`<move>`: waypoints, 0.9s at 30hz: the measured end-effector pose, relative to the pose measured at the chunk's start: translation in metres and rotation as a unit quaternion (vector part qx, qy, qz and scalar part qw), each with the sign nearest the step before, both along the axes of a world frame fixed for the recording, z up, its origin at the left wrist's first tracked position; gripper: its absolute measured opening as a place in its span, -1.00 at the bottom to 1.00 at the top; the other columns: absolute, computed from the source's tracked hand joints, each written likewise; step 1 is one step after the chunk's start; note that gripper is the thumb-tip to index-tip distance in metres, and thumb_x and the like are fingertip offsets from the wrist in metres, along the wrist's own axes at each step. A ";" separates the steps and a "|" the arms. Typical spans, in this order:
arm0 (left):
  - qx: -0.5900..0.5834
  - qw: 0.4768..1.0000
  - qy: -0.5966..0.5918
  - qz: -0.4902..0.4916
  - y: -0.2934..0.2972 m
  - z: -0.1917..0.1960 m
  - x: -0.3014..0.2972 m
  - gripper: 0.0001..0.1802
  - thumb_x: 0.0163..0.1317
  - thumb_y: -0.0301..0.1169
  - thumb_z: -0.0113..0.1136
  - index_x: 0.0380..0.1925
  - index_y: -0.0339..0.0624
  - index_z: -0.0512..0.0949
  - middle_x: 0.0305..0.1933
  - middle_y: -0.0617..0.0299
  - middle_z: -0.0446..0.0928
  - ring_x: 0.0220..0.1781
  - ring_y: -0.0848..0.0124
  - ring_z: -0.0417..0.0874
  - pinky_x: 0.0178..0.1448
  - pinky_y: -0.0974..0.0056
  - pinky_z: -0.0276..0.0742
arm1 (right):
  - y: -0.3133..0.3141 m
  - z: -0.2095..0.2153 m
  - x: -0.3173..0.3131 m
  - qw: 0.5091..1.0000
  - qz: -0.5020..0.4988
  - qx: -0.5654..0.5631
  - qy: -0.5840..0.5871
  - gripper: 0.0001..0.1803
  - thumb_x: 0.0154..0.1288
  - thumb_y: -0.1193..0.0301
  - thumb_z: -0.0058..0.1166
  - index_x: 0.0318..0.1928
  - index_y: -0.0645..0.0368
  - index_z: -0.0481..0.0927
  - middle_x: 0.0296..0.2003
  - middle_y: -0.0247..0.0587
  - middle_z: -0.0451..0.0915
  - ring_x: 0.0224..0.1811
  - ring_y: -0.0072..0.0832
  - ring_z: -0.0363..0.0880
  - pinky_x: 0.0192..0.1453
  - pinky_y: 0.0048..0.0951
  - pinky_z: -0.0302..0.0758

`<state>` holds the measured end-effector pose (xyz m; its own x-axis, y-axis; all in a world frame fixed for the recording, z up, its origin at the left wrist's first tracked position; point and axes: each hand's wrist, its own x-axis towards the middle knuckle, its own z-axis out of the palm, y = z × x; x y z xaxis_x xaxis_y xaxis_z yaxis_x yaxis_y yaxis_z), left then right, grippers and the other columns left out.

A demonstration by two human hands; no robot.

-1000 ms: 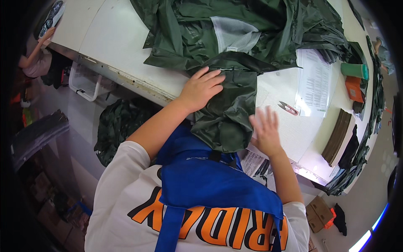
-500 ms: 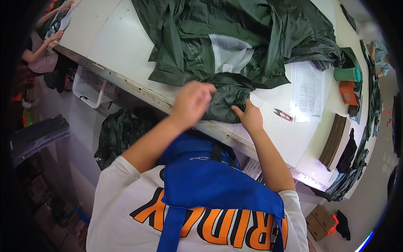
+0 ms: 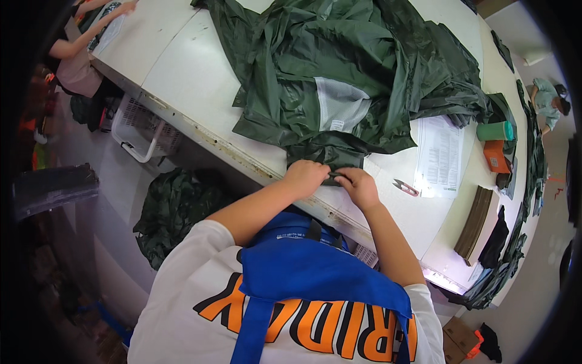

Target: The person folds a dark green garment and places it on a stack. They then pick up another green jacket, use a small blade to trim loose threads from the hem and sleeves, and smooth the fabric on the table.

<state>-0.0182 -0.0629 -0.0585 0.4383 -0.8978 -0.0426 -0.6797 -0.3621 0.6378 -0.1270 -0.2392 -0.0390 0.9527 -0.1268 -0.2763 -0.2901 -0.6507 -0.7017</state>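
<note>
A dark green garment of thin, shiny fabric (image 3: pixel 357 54) lies spread and rumpled across the white table. Within its folds shows a pale mesh patch (image 3: pixel 342 103) with a small label. A narrower flap of the same fabric (image 3: pixel 321 155) reaches from the garment toward the table's near edge. My left hand (image 3: pixel 309 178) pinches the near edge of this flap. Close beside it, my right hand (image 3: pixel 359 187) pinches the same edge between thumb and fingers. The fingertips hide part of the fabric.
Thread snips (image 3: pixel 406 187) and a printed sheet (image 3: pixel 439 158) lie to the right. Beyond are a green thread cone (image 3: pixel 495 131) and an orange box (image 3: pixel 497 157). A white basket (image 3: pixel 142 130) and heaped green fabric (image 3: pixel 176 209) are below the table's left edge. Another person (image 3: pixel 79 54) works far left.
My left hand has come down from above the flap to its near edge, beside my right hand. The flap now lies flatter, where it was bunched before. The view has shifted slightly.
</note>
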 end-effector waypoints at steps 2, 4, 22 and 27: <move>0.079 0.990 0.103 0.053 -0.008 0.016 0.012 -0.80 0.25 -0.32 0.09 -0.21 -0.15 0.38 -0.43 -0.04 0.59 -0.34 -0.05 0.61 -0.28 -0.06 0.46 | 0.007 0.019 0.005 0.979 0.073 -0.136 -0.134 -0.56 -0.05 0.32 0.30 -0.08 0.08 0.57 -0.12 -0.27 0.55 0.00 -0.21 0.48 0.07 -0.22 0.39; 0.065 0.987 0.138 0.054 -0.009 0.005 0.020 -0.78 0.24 -0.27 0.09 -0.23 -0.13 0.36 -0.43 -0.06 0.58 -0.32 -0.06 0.61 -0.28 -0.05 0.45 | 0.013 0.026 0.007 0.940 0.160 -0.216 -0.211 -0.53 -0.09 0.38 0.31 -0.06 0.07 0.57 -0.08 -0.28 0.55 0.00 -0.21 0.46 0.07 -0.20 0.38; -0.015 0.981 0.191 0.040 -0.024 -0.011 0.049 -0.82 0.20 -0.28 0.16 -0.29 -0.06 0.43 -0.35 0.07 0.52 -0.32 0.07 0.59 -0.25 0.03 0.44 | -0.015 0.001 0.059 0.986 -0.023 -0.161 -0.036 -0.54 0.24 0.47 0.04 0.14 0.39 0.39 0.00 0.20 0.47 0.06 0.06 0.43 0.15 -0.13 0.38; -0.035 0.993 0.113 0.023 -0.027 -0.006 0.052 -0.85 0.17 -0.36 0.14 -0.36 -0.17 0.42 -0.33 0.08 0.52 -0.28 0.07 0.58 -0.20 0.07 0.45 | -0.006 0.009 0.054 0.964 -0.034 -0.157 -0.210 -0.41 0.14 0.49 0.14 0.19 0.38 0.30 0.03 0.17 0.40 0.17 0.11 0.31 0.30 -0.08 0.24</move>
